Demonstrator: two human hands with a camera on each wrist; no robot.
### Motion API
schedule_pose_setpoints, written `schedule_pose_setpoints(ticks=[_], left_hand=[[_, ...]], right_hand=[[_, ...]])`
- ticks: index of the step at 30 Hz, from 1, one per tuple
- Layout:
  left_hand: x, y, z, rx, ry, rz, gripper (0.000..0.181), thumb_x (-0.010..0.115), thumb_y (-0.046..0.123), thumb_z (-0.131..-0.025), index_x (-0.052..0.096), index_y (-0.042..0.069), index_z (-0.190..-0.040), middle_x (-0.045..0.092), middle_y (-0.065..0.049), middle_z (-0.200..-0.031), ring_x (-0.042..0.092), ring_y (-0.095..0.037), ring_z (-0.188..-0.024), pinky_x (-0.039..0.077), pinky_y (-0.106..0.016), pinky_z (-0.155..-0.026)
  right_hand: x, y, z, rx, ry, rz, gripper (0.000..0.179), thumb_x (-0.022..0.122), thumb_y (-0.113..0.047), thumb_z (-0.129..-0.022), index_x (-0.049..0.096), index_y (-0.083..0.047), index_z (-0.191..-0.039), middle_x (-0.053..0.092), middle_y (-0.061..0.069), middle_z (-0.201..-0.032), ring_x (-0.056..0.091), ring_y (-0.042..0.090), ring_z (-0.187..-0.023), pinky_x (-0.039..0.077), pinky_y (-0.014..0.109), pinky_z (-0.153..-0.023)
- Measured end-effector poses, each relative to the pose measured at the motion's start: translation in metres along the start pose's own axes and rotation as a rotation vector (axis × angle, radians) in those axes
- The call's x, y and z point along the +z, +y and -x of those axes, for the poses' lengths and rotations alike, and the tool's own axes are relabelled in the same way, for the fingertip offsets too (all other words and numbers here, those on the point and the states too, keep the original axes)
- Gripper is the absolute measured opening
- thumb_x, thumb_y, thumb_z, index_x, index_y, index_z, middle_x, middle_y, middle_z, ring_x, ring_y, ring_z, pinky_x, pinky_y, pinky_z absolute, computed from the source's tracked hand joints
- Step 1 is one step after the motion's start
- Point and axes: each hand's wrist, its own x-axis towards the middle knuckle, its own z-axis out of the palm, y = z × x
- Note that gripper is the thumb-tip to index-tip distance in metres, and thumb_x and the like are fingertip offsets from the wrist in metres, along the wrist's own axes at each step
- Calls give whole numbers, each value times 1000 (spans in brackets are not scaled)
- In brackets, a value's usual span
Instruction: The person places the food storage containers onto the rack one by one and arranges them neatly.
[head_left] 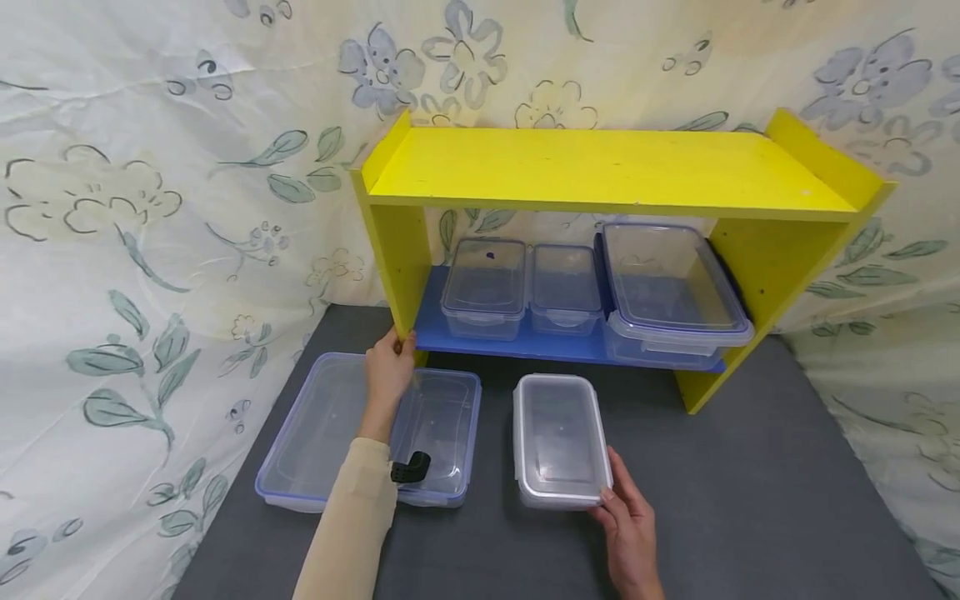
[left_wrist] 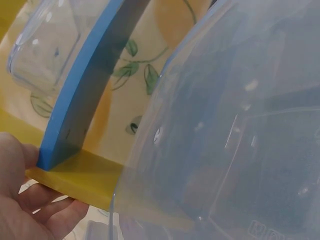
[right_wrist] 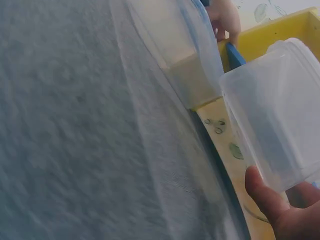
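My left hand (head_left: 390, 375) grips the lower left side panel of a yellow shelf (head_left: 393, 258), right by the end of its blue board (head_left: 517, 349). In the left wrist view, thumb and fingers of that hand (left_wrist: 32, 195) pinch the yellow panel at the blue board's corner. The right hand (head_left: 630, 521) holds a clear plastic food container (head_left: 558, 433) with a white-rimmed lid by its near right corner. Seen from the right wrist, thumb and fingers (right_wrist: 267, 197) clasp that container (right_wrist: 275, 115), which is tilted in this view.
Three clear lidded containers stand on the blue board: a medium one (head_left: 486, 287), a smaller one (head_left: 566, 287) and a large one (head_left: 675, 283). Two blue-rimmed containers, one wide (head_left: 315, 433) and one narrower (head_left: 442, 417), lie on the dark table (head_left: 750, 500). Floral cloth (head_left: 187, 208) hangs behind.
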Motion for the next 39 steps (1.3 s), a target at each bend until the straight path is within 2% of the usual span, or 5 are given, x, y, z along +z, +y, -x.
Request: schedule_pose_setpoints(ticks=[7,22,27,34,39], left_hand=[[2,0,0,-1,-3,-9,22,57,29,-97,64,10,-89,60,-10,-65,52,-25,-55,37,-30,-52],[1,0,0,6,1,-18,25,57,31,-98,62,10,-87,59,-10,-64,51,-26,-55,37,-31,-52],[0,0,2,2,1,-7,23,57,29,-98,64,9,-90,59,-10,-64,51,-24,-54,37,-31,-51],[1,1,2,4,-1,-2,23,57,28,-98,63,9,-89,59,-11,-64,50,-25,-54,37,-31,-51],[1,0,1,-3,-4,-6,23,57,30,-98,65,9,-92,61,-11,-66,52,-26,-55,38,-31,-52]], right_hand=[[-7,-11,0,-88,32,18,50,46,5,-98,35,4,-146,57,-14,-136,59,-1,-112,54,19,-79],[-14,-33,10,-311,-13,-263,54,31,22,-93,32,11,-145,56,3,-141,62,12,-117,54,23,-87],[-10,-40,12,-340,-16,-282,53,30,21,-93,32,10,-146,56,4,-141,62,13,-116,54,23,-88],[-7,-43,11,-497,-110,-360,55,26,24,-92,29,12,-145,55,9,-142,61,17,-119,53,25,-90],[-7,-51,10,-531,-91,-386,54,25,24,-92,28,14,-145,55,11,-142,61,18,-119,53,26,-91]])
